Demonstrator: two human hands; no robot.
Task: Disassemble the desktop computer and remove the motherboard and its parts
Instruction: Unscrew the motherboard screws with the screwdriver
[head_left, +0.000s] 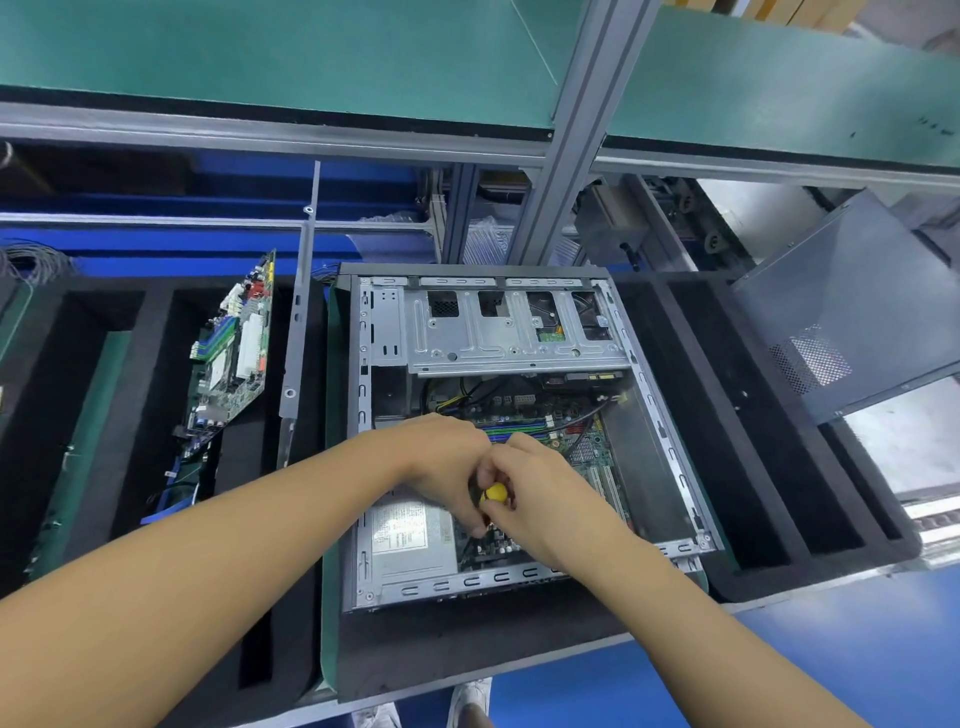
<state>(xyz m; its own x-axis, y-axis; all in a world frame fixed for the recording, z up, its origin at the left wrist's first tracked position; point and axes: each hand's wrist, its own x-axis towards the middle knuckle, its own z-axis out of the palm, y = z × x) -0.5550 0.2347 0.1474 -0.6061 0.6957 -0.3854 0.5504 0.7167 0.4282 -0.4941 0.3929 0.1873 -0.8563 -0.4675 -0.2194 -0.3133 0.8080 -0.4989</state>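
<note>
An open desktop case (670, 447) lies flat on the bench with its side panel off. Its green motherboard (587, 452) shows inside, below a silver drive cage (498, 338) and to the right of a grey power supply (410, 545). Both hands meet over the board's lower middle. My right hand (540, 488) grips the yellow handle of a screwdriver (493, 492) that points down into the case. My left hand (441, 462) is curled beside it, fingers touching the handle and shaft. The screwdriver's tip is hidden by my fingers.
A second motherboard (234, 353) leans on edge in a black foam tray (130, 415) at the left. A grey metal bar (301, 312) stands between tray and case. The removed side panel (852, 312) leans at the right. More black foam slots (753, 441) lie right of the case.
</note>
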